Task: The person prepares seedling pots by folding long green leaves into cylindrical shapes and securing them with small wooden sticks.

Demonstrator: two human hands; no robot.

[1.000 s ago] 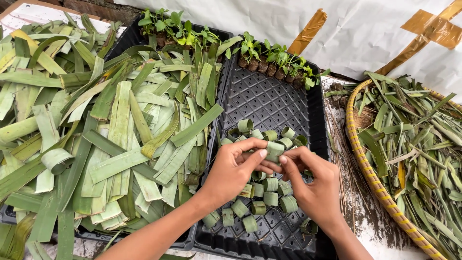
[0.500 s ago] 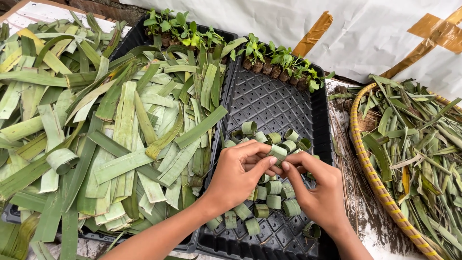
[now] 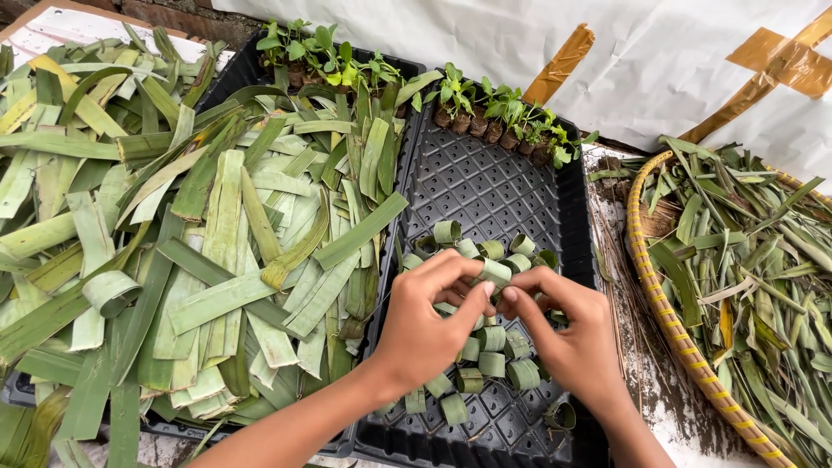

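Over the black seedling tray point(image 3: 485, 186), left hand point(image 3: 429, 325) and right hand point(image 3: 568, 334) pinch one rolled leaf ring point(image 3: 494, 271) together — above the clustered leaf rings point(image 3: 490, 360) (cut leaf strips point(image 3: 208, 251) lie alongside).

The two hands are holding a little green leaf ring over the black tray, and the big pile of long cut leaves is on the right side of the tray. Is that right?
Not quite. The pile of long cut leaves is on the left of the black tray, as the head view shows. The left hand and right hand do hold a little green leaf ring over the tray.
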